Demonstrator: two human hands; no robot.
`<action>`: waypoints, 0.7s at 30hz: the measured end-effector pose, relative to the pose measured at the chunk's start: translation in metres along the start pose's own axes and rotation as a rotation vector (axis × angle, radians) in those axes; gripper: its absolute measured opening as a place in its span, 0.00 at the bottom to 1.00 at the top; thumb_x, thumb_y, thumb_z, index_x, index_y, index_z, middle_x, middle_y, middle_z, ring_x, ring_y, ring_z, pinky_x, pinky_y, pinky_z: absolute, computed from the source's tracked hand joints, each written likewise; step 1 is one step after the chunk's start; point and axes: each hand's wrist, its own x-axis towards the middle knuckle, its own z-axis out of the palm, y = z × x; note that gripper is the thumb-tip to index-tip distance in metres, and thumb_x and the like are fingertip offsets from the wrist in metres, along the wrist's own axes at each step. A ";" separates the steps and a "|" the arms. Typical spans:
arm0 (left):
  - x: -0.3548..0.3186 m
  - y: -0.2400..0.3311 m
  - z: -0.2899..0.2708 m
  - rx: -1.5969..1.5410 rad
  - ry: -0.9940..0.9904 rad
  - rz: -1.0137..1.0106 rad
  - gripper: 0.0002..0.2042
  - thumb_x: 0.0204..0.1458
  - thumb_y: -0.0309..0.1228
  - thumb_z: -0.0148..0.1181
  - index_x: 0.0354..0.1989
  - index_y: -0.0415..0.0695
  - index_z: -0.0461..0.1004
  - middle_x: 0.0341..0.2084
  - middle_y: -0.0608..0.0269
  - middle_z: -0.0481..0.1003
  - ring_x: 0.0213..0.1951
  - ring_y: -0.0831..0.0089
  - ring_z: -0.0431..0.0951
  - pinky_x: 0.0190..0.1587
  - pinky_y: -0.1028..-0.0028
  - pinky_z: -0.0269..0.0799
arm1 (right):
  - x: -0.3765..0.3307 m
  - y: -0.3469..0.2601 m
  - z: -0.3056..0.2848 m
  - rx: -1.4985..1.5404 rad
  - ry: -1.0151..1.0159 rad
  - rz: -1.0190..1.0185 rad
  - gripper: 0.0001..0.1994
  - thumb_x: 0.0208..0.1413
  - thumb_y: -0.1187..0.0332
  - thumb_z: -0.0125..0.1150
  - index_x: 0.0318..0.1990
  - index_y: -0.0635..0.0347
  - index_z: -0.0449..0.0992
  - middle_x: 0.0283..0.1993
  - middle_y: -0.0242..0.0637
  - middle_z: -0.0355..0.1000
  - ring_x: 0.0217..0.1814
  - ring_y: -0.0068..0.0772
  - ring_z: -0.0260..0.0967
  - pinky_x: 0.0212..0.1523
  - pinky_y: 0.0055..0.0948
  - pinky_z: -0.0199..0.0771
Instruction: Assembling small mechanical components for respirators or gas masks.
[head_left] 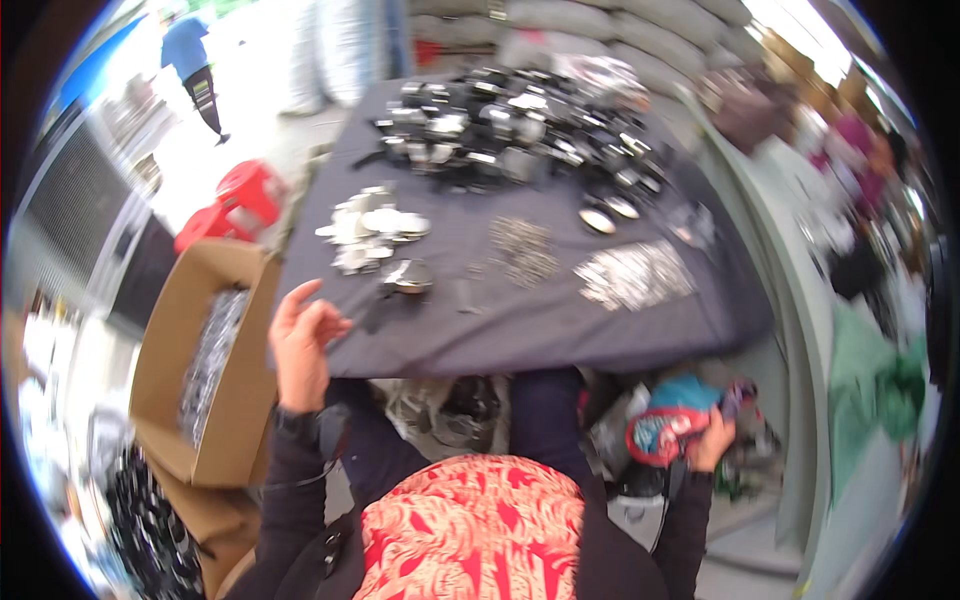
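My left hand (303, 345) is raised at the table's left front edge, fingers apart and holding nothing. The nearest thing to it on the table is a shiny metal-and-black part (407, 277), with a pile of white and silvery flat pieces (370, 228) behind. Off the right front corner, low beside my legs, my right hand (712, 442) grips a red-and-teal patterned cloth item (665, 425); blur hides its exact kind. In the table's middle lies a patch of small metal pieces (523, 250), and right of it a heap of small silvery pieces (635, 274).
A dark cloth covers the table (450, 345). A large heap of black-and-silver parts (510, 125) fills its far side. On the left stand an open cardboard box (160, 390) of clear-wrapped things and red containers (245, 200). A person (190, 60) walks at the far left; stacked sacks (560, 18) line the back.
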 end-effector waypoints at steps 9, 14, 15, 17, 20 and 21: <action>0.015 -0.020 -0.039 0.256 0.124 0.054 0.14 0.48 0.24 0.51 0.45 0.40 0.68 0.23 0.66 0.70 0.23 0.80 0.72 0.26 0.83 0.66 | 0.026 0.133 -0.024 -1.089 -0.223 -0.116 0.15 0.36 0.77 0.53 0.36 0.75 0.68 0.38 0.60 0.68 0.44 0.56 0.66 0.46 0.38 0.63; 0.025 -0.031 -0.008 0.656 -0.145 0.216 0.20 0.46 0.26 0.55 0.50 0.45 0.66 0.23 0.68 0.70 0.25 0.82 0.67 0.30 0.80 0.66 | 0.024 0.153 -0.019 -1.262 -0.216 0.057 0.16 0.35 0.70 0.61 0.32 0.74 0.70 0.36 0.61 0.68 0.44 0.56 0.66 0.44 0.40 0.64; 0.027 -0.032 -0.003 0.708 -0.208 0.236 0.20 0.46 0.27 0.56 0.50 0.46 0.66 0.22 0.67 0.70 0.23 0.81 0.67 0.29 0.79 0.66 | 0.023 0.148 -0.015 -1.261 -0.212 0.058 0.16 0.35 0.70 0.61 0.32 0.74 0.70 0.36 0.61 0.68 0.44 0.56 0.66 0.44 0.40 0.64; 0.030 -0.031 0.000 0.707 -0.262 0.159 0.21 0.45 0.27 0.56 0.51 0.47 0.65 0.20 0.67 0.68 0.22 0.80 0.66 0.29 0.78 0.66 | 0.022 0.132 -0.010 -1.284 -0.154 0.126 0.21 0.36 0.68 0.62 0.37 0.75 0.67 0.38 0.61 0.68 0.45 0.54 0.66 0.46 0.39 0.64; 0.035 -0.036 -0.002 0.731 -0.342 0.067 0.24 0.46 0.24 0.53 0.55 0.48 0.61 0.22 0.71 0.67 0.26 0.82 0.67 0.31 0.79 0.65 | 0.021 0.128 -0.019 -1.387 -0.209 0.155 0.28 0.37 0.65 0.63 0.44 0.76 0.63 0.41 0.60 0.68 0.47 0.52 0.65 0.48 0.37 0.64; 0.038 -0.038 -0.003 0.679 -0.392 0.022 0.25 0.46 0.23 0.53 0.56 0.47 0.59 0.21 0.71 0.67 0.25 0.82 0.67 0.30 0.79 0.65 | 0.020 0.128 -0.022 -1.390 -0.209 0.152 0.28 0.37 0.65 0.63 0.44 0.76 0.63 0.41 0.60 0.68 0.47 0.52 0.65 0.48 0.37 0.64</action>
